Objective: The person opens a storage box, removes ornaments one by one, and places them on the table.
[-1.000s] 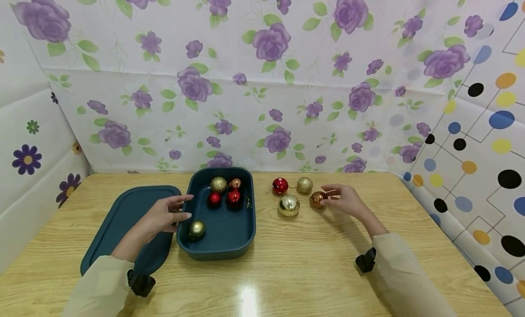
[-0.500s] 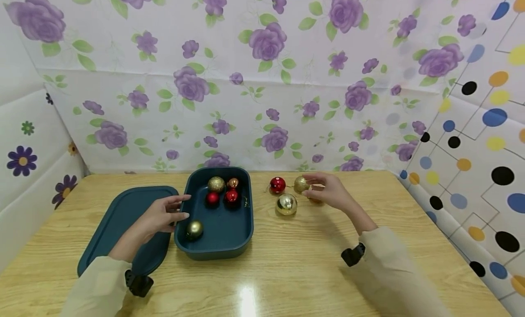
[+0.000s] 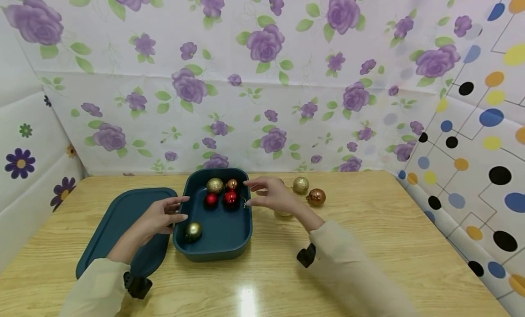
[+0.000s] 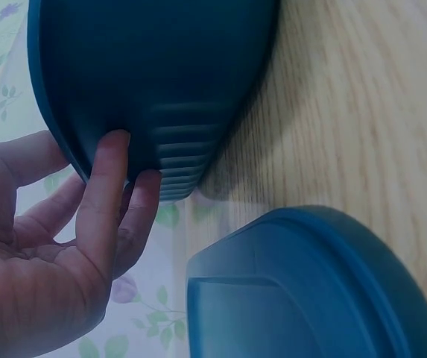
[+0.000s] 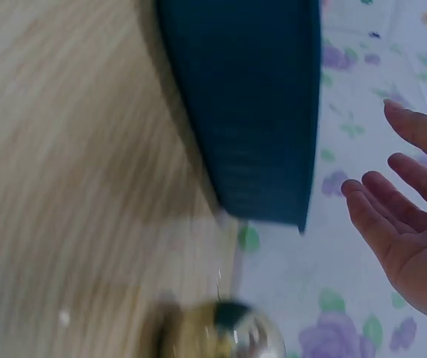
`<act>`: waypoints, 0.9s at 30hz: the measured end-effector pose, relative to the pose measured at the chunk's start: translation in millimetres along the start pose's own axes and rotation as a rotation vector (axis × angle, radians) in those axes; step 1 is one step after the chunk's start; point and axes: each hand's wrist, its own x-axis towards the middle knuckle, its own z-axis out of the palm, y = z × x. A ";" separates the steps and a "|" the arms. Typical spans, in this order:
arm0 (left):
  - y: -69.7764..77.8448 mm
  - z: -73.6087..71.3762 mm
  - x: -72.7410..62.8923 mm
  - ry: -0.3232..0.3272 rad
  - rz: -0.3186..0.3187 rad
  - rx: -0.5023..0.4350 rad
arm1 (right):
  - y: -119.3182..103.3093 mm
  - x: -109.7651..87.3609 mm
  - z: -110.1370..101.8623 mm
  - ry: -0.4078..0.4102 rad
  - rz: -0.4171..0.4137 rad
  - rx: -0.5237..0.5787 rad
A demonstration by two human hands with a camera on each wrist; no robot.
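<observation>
My left hand (image 3: 157, 217) holds the left wall of a dark teal container (image 3: 223, 253), some fingers over its rim and others against the outside, as the left wrist view shows. My right hand (image 3: 270, 196) hovers at the right rim, fingers spread and holding nothing; the right wrist view shows it apart from the wall. Inside lie a glittery gold bauble (image 3: 215, 186), a small copper bauble (image 3: 231, 184), two red baubles (image 3: 230, 198) and a matte gold bauble (image 3: 193, 231). A shiny gold bauble (image 5: 224, 332) sits outside, mostly covered by my right hand in the head view.
A teal lid (image 3: 123, 226) lies left of the container. On the table (image 3: 348, 207) to the right are another glittery gold bauble (image 3: 301, 185) and a copper bauble (image 3: 316, 197). A floral sheet (image 3: 246, 103) hangs behind.
My right hand has swept left from the copper bauble, past the other loose baubles, to the container's right rim. The left hand stays at the left wall. The baubles have not moved.
</observation>
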 end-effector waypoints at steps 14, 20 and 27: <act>-2.5 -0.8 2.0 0.009 -0.015 0.002 | -31.0 34.5 80.3 -0.195 -0.073 -0.173; -3.3 -1.9 2.3 0.005 -0.005 0.004 | -39.7 41.6 99.9 -0.231 -0.078 -0.290; -3.3 -2.0 2.6 0.000 0.001 -0.005 | -41.4 50.1 111.3 -0.255 -0.056 -0.335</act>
